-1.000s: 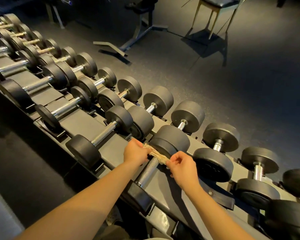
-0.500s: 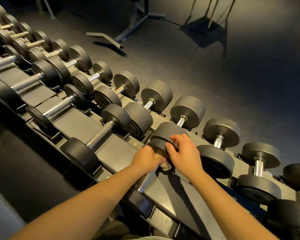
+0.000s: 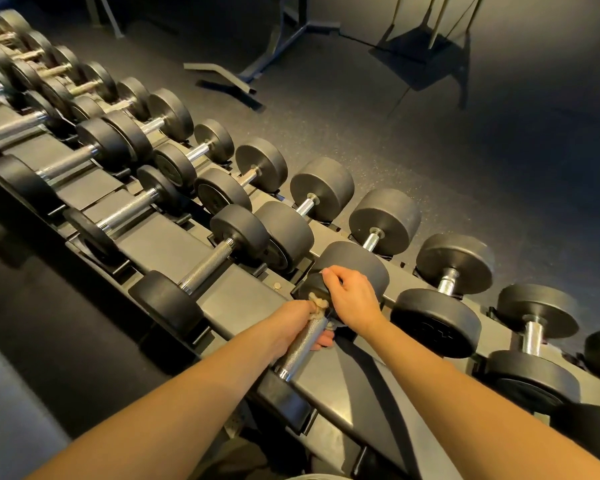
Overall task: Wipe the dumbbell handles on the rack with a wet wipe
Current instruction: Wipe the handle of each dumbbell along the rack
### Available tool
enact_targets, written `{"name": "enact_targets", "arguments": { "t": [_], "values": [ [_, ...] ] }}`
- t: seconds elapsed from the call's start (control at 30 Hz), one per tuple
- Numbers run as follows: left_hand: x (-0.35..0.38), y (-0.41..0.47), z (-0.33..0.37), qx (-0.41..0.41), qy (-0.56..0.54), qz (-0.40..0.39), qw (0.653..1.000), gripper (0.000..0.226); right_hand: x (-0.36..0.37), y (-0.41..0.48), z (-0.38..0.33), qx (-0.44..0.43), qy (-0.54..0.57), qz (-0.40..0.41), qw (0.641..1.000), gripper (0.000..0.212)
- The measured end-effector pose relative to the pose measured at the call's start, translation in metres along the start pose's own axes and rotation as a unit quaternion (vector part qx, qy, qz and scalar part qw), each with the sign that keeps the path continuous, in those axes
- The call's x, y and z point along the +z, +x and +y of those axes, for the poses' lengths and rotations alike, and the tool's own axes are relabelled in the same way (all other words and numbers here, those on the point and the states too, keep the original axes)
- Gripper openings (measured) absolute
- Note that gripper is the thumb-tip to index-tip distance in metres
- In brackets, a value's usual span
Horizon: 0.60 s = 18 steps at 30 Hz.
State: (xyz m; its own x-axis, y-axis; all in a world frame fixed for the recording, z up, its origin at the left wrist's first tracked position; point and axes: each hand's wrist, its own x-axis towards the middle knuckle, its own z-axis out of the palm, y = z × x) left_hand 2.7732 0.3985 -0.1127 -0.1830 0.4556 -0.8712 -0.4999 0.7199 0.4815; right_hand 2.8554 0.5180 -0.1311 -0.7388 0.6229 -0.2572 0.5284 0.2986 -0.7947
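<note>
A long grey rack point(image 3: 329, 379) holds several black dumbbells with chrome handles. My left hand point(image 3: 297, 323) grips the upper end of the nearest knurled handle point(image 3: 302, 349), its fingertips showing beneath the bar. A crumpled pale wet wipe point(image 3: 317, 302) is bunched between that hand and the handle. My right hand point(image 3: 350, 296) rests on the far black head point(image 3: 361, 263) of the same dumbbell, fingers curled over its edge. The lower half of the handle is bare.
Neighbouring dumbbells lie close on both sides: one at the left point(image 3: 208, 261), one at the right point(image 3: 437, 320). A bench frame point(image 3: 257, 67) and chair legs point(image 3: 440, 26) stand on the dark floor beyond the rack.
Both hands pulled the wipe taut across the handle a second ago. My right hand has since let go and moved up onto the dumbbell head, while my left hand closed around the handle with the wipe.
</note>
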Motion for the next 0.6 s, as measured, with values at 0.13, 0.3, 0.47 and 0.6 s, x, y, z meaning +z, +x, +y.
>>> {"name": "enact_targets", "arguments": {
  "t": [0.13, 0.3, 0.47, 0.6],
  "values": [
    [0.008, 0.002, -0.014, 0.16, 0.399, 0.166, 0.887, 0.019, 0.001, 0.001, 0.0, -0.006, -0.001, 0.007, 1.0, 0.04],
    [0.019, -0.001, -0.005, 0.273, 0.545, 0.274, 0.744, 0.031, 0.001, 0.001, 0.0, -0.002, 0.015, 0.009, 1.0, 0.037],
    [-0.009, 0.007, 0.011, 0.177, 0.341, 0.119, 0.916, 0.04, 0.002, 0.006, -0.002, -0.007, 0.011, 0.006, 1.0, 0.038],
    [-0.015, 0.006, 0.01, -0.005, 0.001, 0.026, 1.0, 0.032, 0.002, 0.007, 0.002, -0.006, 0.012, 0.008, 1.0, 0.038]
  ]
}}
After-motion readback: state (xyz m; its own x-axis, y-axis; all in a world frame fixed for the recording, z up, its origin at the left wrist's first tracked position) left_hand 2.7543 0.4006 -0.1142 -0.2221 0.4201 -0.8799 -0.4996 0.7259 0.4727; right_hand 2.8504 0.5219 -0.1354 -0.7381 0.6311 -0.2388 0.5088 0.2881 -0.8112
